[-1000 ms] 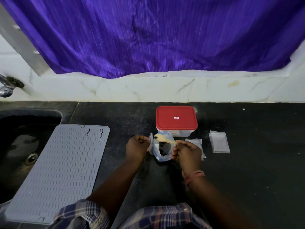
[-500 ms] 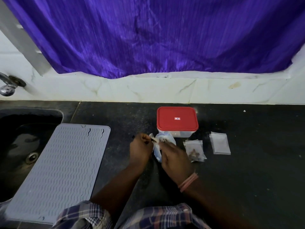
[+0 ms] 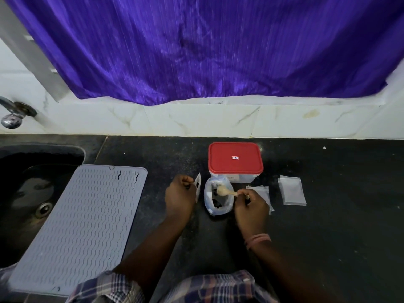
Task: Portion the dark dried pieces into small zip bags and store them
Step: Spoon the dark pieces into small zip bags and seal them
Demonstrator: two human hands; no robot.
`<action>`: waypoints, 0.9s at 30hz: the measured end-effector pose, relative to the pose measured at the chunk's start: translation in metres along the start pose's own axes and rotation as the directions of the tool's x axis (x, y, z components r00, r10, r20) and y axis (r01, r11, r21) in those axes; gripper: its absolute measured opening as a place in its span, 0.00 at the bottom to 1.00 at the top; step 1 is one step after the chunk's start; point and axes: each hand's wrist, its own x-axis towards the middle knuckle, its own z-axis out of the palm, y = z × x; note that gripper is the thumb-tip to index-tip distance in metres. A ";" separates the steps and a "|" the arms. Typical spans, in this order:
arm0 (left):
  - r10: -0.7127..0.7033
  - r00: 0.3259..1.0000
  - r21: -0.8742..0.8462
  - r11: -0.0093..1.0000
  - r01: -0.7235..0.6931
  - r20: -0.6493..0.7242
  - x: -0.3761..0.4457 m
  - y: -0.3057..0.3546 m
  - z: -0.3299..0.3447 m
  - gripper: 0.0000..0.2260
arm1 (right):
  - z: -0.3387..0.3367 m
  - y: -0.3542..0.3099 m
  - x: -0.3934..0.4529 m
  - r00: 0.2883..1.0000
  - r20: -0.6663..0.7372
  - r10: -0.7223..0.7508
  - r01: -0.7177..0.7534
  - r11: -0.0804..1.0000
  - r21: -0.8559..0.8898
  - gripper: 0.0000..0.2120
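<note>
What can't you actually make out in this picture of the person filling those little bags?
All in the head view:
- Red-lidded container: the opaque lid hides what is inside.
- Small zip bag pinched by the left hand: seen edge-on, so its fill is unclear.
- Flat bag: partly covered by the right hand, which holds the wooden spoon.
- Tap: cut off by the left edge.

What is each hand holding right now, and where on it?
Left hand pinches a small zip bag by its edge; right hand holds a wooden spoon by the handle end.
</note>
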 end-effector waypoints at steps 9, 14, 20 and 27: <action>0.272 0.926 0.370 0.858 -0.356 0.260 0.005 0.030 -0.029 0.08 | 0.010 0.010 -0.007 0.939 0.311 -0.150 0.291 0.829 -0.477 0.13; 0.297 0.841 0.351 0.808 -0.474 0.452 0.010 0.044 -0.052 0.06 | 0.009 -0.019 0.010 0.858 0.308 -0.410 0.470 0.870 -0.150 0.22; 0.408 0.856 0.270 0.827 -0.494 0.316 0.008 0.047 -0.058 0.07 | 0.016 -0.041 0.020 0.841 0.387 -0.377 0.356 0.926 0.128 0.12; 0.496 0.835 0.081 0.847 -0.526 0.239 0.000 0.048 -0.051 0.05 | 0.019 -0.053 0.005 0.877 0.262 -0.404 0.397 0.914 0.079 0.10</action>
